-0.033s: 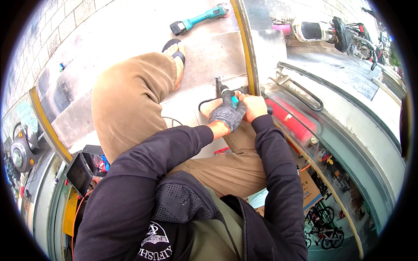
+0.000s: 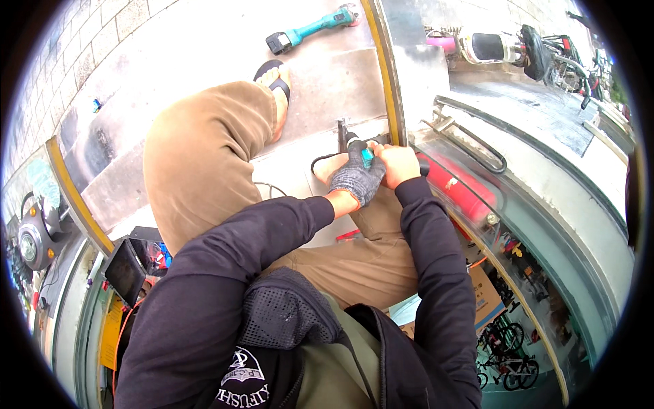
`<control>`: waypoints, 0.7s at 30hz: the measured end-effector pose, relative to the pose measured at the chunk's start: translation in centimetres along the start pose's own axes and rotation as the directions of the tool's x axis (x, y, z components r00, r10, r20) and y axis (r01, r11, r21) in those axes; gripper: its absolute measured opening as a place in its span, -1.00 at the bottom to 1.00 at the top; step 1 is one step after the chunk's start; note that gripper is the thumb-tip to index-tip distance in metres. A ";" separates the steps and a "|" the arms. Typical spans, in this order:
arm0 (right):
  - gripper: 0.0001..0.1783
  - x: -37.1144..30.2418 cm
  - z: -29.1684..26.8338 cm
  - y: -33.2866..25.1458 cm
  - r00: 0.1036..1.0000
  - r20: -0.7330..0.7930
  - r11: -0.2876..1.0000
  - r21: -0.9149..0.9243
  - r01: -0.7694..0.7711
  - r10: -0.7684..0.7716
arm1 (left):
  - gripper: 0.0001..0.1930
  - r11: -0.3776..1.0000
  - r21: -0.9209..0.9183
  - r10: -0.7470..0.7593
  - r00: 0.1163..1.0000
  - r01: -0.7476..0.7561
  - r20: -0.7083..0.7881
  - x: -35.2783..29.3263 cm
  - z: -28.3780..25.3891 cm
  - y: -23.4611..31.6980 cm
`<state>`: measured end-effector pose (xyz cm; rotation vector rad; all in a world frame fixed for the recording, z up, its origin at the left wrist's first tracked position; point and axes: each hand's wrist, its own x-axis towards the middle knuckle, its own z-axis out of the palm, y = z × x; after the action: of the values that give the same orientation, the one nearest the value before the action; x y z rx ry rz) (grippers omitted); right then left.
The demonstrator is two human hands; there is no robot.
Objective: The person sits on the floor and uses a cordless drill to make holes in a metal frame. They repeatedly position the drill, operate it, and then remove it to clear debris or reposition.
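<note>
A dark grey glove covers my left hand (image 2: 356, 178), whose fingers are closed round a teal-and-black hand-held power tool (image 2: 367, 159). My bare right hand (image 2: 399, 165) is closed at the tool's right side, close to a yellow-brown door frame edge (image 2: 390, 75). Most of the tool's body is hidden by both hands. Its black front end points away from me, beside a short upright dark metal piece (image 2: 342, 129). A black cable or loop (image 2: 317, 163) curves out to the left of the tool.
A teal cordless angle grinder (image 2: 310, 32) lies on the pale floor ahead. Right of my hands, a red cylinder (image 2: 463, 187) lies by a glass panel and a black curved handle (image 2: 487, 160). A dark open case (image 2: 126, 269) is at the left, and a cardboard box (image 2: 485, 296) lower right.
</note>
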<state>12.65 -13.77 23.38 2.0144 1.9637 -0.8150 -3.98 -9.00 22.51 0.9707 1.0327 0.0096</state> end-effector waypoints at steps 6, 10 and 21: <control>-0.68 0.3 0.4 -0.3 0.996 0.076 0.997 -0.070 -0.032 0.037 | -0.42 1.000 -0.004 0.002 0.998 -0.003 -0.057 0.7 1.0 -2.1; -0.61 -2.1 3.3 -0.6 0.926 0.110 0.905 0.198 -0.377 0.361 | -0.42 0.957 0.278 -0.108 0.991 0.083 0.073 0.3 -1.4 3.9; -0.63 -0.7 0.4 0.1 0.995 0.071 0.997 -0.030 -0.069 0.071 | -0.20 0.967 0.114 -0.235 0.971 0.228 0.050 -0.5 -0.3 2.3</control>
<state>12.74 -14.59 23.42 1.9973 1.8451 -0.8272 -3.56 -7.66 24.37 0.9365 1.0915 -0.2713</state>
